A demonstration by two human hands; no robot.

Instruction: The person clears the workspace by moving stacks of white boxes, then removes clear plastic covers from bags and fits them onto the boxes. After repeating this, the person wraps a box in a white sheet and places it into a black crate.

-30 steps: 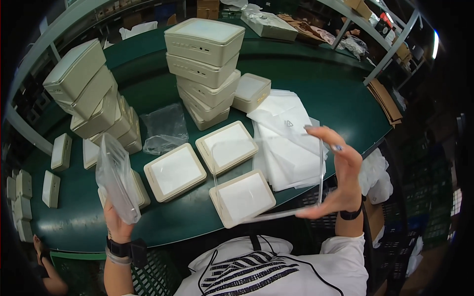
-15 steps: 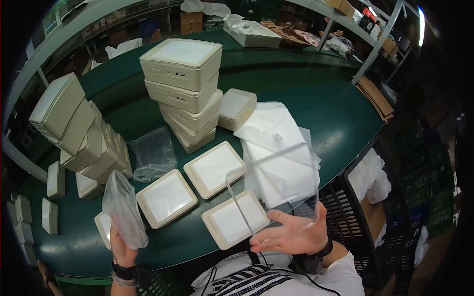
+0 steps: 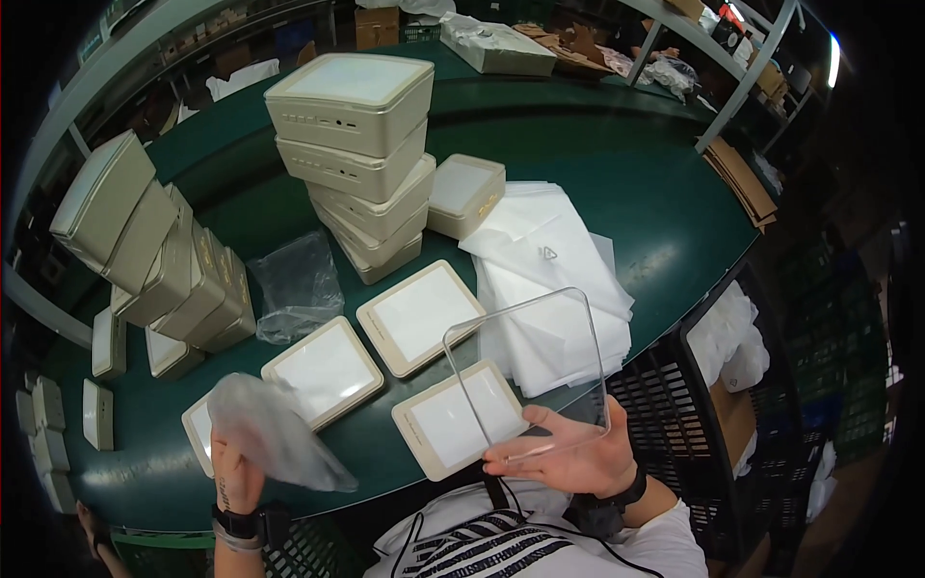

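Note:
A crumpled clear plastic bag (image 3: 284, 433) is gripped in my left hand (image 3: 236, 477), above the table's near edge. My right hand (image 3: 578, 453) holds a see-through, rounded-corner plastic cover (image 3: 528, 371) by its lower edge, tilted up. Behind the cover lies a beige-framed panel (image 3: 458, 421) with a white face. Two more such panels lie nearby, one at the centre (image 3: 420, 318) and one to the left (image 3: 325, 371). A further panel (image 3: 198, 433) is partly hidden by my left hand and the bag. White sheet-like sleeves (image 3: 549, 270) are piled beyond the cover.
Beige boxes form a tall middle stack (image 3: 352, 159) and a leaning left stack (image 3: 164, 260). A single box (image 3: 468, 196) and a loose clear bag (image 3: 297, 289) lie on the green table (image 3: 617, 144). Black crates (image 3: 665, 409) stand at right. Another person's hand (image 3: 89, 525) shows lower left.
The bag in my left hand has swung from upright to slanting right and down. The cover in my right hand has tilted and shifted slightly left. My view has shifted a little.

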